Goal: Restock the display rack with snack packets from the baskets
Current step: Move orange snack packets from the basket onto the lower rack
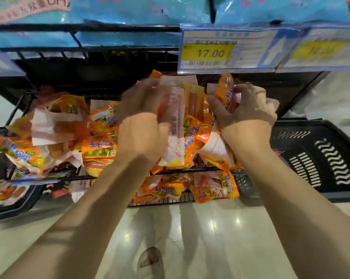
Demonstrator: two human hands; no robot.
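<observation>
Orange snack packets (pixel 98 147) of sausages lie piled on a black wire shelf of the display rack (pixel 190 170). My left hand (pixel 139 117) grips an upright packet with a white back and a barcode (pixel 173 121) over the middle of the shelf. My right hand (pixel 248 106) pinches another orange packet (pixel 224 91) at the shelf's right end, just under the price tags. More packets (pixel 212 188) lie on the wire shelf below. Motion blurs both hands.
A black plastic basket (pixel 319 158) stands on the floor at the right. Another basket (pixel 11 206) with packets sits at the left. The shelf above carries blue packs (pixel 142 11) and a yellow price tag reading 17.00 (pixel 210 53). Below lies glossy tiled floor (pixel 210 238).
</observation>
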